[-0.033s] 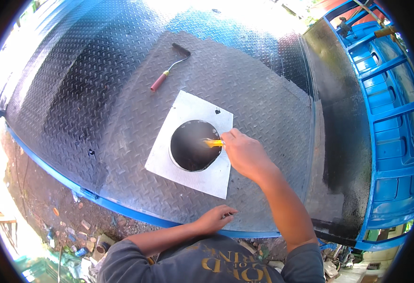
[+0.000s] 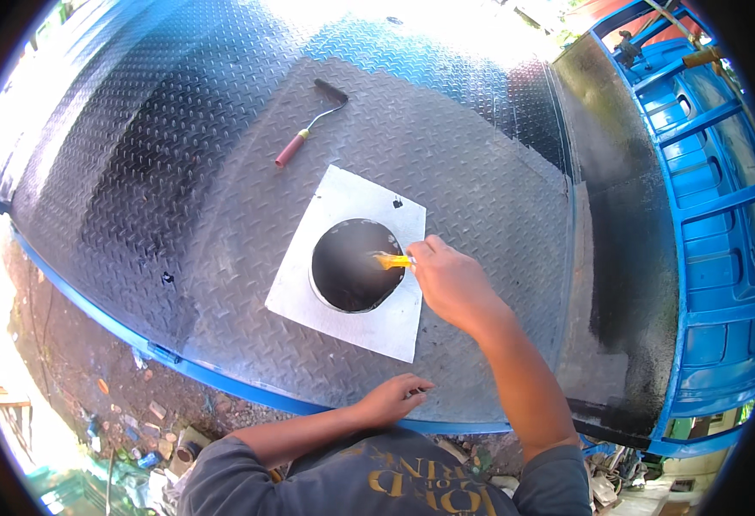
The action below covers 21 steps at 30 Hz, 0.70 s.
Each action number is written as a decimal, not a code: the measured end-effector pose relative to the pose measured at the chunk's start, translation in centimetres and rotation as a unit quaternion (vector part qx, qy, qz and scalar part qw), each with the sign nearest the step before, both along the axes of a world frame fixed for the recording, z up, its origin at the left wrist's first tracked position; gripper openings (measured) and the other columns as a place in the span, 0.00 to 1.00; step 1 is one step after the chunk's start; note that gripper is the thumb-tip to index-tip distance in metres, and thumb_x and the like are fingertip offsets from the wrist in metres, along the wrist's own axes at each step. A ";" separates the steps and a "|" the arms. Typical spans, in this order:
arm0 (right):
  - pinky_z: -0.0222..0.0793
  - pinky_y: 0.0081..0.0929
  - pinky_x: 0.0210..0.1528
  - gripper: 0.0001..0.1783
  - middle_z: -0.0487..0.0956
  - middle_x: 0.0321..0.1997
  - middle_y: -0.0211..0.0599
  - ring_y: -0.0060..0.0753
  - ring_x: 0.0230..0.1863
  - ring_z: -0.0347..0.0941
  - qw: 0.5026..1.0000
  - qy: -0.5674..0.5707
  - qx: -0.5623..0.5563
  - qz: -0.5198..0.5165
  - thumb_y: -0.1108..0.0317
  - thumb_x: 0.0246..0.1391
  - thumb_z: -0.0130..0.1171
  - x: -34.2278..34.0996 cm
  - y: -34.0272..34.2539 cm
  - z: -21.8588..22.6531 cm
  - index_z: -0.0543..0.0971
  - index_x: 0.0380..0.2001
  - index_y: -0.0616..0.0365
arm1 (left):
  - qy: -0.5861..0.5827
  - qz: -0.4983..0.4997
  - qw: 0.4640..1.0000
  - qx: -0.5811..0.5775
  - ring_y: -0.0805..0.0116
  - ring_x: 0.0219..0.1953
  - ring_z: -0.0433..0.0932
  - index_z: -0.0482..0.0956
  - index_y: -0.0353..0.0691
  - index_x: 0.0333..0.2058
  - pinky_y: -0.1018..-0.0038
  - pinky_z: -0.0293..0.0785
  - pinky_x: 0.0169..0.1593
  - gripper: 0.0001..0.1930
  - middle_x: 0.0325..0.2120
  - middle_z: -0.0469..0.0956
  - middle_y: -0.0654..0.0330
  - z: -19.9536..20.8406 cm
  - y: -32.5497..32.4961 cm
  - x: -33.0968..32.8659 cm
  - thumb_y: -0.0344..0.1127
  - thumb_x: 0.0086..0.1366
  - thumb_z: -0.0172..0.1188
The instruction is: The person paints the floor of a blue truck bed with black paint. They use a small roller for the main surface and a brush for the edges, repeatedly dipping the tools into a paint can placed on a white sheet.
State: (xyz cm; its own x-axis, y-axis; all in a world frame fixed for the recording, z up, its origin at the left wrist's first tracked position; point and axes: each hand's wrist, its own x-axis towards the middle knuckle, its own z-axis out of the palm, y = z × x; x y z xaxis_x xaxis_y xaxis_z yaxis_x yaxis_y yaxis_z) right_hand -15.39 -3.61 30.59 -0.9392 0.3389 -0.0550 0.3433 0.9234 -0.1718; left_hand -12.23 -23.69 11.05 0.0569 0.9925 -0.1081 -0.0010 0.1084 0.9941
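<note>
My right hand (image 2: 453, 279) is closed around a yellow paintbrush (image 2: 392, 261), whose far end reaches over the round dark opening of a can (image 2: 356, 267). Glare and haze over the can blur its inside, and the bristles cannot be made out. A white square sheet (image 2: 369, 331) lies beneath the can, on dark diamond-patterned metal plate (image 2: 248, 258). Near the plate's front edge rests my left hand (image 2: 392, 400), palm down with loosely bent fingers, a gap between them and nothing visible in it. Farther off lies a paint roller (image 2: 309, 127) with a red handle and dark sleeve.
A blue rim (image 2: 248, 395) runs along the plate's near edge, with littered ground (image 2: 128, 404) below. On the right, a dark side panel (image 2: 627, 258) meets a blue ribbed metal frame (image 2: 708, 284). Shiny darker plate surrounds the duller grey patch, with strong glare at the far end.
</note>
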 end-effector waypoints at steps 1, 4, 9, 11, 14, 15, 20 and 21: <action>0.79 0.52 0.45 0.08 0.79 0.46 0.48 0.57 0.45 0.82 1.000 0.017 -0.014 -0.014 0.68 0.70 0.53 0.6 -0.2 0.1 0.75 0.47 0.59 | 0.006 0.004 1.000 0.003 0.58 0.53 0.80 0.78 0.39 0.61 0.63 0.77 0.57 0.19 0.52 0.80 0.50 -0.2 -0.1 0.1 0.35 0.75 0.58; 0.79 0.53 0.46 0.11 0.79 0.47 0.50 0.59 0.45 0.82 0.996 0.027 -0.042 -0.069 0.63 0.72 0.52 1.5 -1.2 -0.5 0.74 0.49 0.58 | 0.008 0.004 1.000 0.002 0.57 0.53 0.81 0.79 0.39 0.61 0.63 0.77 0.58 0.19 0.52 0.80 0.49 0.0 -0.1 0.1 0.36 0.75 0.57; 0.79 0.53 0.47 0.14 0.81 0.50 0.51 0.60 0.45 0.82 0.982 0.083 -0.114 -0.129 0.61 0.73 0.51 1.3 -3.7 -3.2 0.73 0.53 0.58 | 0.007 -0.005 1.000 -0.017 0.55 0.53 0.81 0.78 0.38 0.61 0.62 0.77 0.57 0.19 0.53 0.80 0.48 0.1 -0.2 0.1 0.36 0.75 0.57; 0.79 0.54 0.46 0.14 0.82 0.49 0.53 0.61 0.44 0.82 0.976 0.105 -0.131 -0.140 0.61 0.73 0.51 0.6 -4.4 -4.3 0.73 0.52 0.59 | 0.004 0.001 1.000 -0.025 0.54 0.53 0.81 0.78 0.37 0.61 0.62 0.77 0.57 0.19 0.53 0.80 0.48 0.2 -0.4 0.0 0.36 0.76 0.57; 0.78 0.54 0.46 0.14 0.82 0.49 0.52 0.61 0.44 0.82 0.964 0.121 -0.175 -0.160 0.60 0.74 0.51 -0.5 -5.3 -4.9 0.73 0.52 0.59 | 0.004 0.008 1.000 -0.021 0.54 0.53 0.81 0.78 0.36 0.60 0.62 0.77 0.56 0.18 0.53 0.81 0.48 0.1 -0.6 -0.1 0.35 0.76 0.57; 0.78 0.54 0.46 0.14 0.82 0.48 0.52 0.61 0.44 0.82 0.957 0.133 -0.199 -0.163 0.60 0.74 0.51 -0.8 -5.4 -5.1 0.73 0.52 0.59 | 0.003 0.005 1.000 -0.023 0.55 0.53 0.81 0.78 0.36 0.60 0.62 0.77 0.56 0.18 0.53 0.81 0.48 -0.2 -0.6 -0.2 0.34 0.76 0.57; 0.76 0.47 0.42 0.14 0.82 0.42 0.52 0.56 0.40 0.81 0.922 0.198 -0.264 -0.202 0.60 0.74 0.51 0.9 -5.1 -7.2 0.75 0.52 0.58 | 0.002 0.003 1.000 -0.027 0.56 0.54 0.80 0.79 0.37 0.60 0.63 0.77 0.56 0.18 0.54 0.80 0.48 0.0 -0.6 -0.6 0.34 0.76 0.56; 0.76 0.41 0.40 0.13 0.82 0.39 0.49 0.48 0.36 0.80 0.912 0.210 -0.280 -0.215 0.60 0.74 0.52 1.8 -5.0 -7.5 0.76 0.51 0.58 | 0.001 0.006 0.999 -0.036 0.56 0.55 0.80 0.79 0.37 0.60 0.63 0.77 0.56 0.17 0.55 0.80 0.48 0.0 -0.6 -0.7 0.34 0.76 0.56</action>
State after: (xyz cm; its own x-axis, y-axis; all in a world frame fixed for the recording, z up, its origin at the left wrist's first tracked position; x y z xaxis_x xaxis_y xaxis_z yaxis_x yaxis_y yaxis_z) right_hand -13.57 -8.64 23.07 -0.7044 0.7098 0.0006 0.4481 0.4455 -0.7751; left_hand -12.88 -24.31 11.03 0.0439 0.9829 -0.1787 -0.0001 0.1789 0.9839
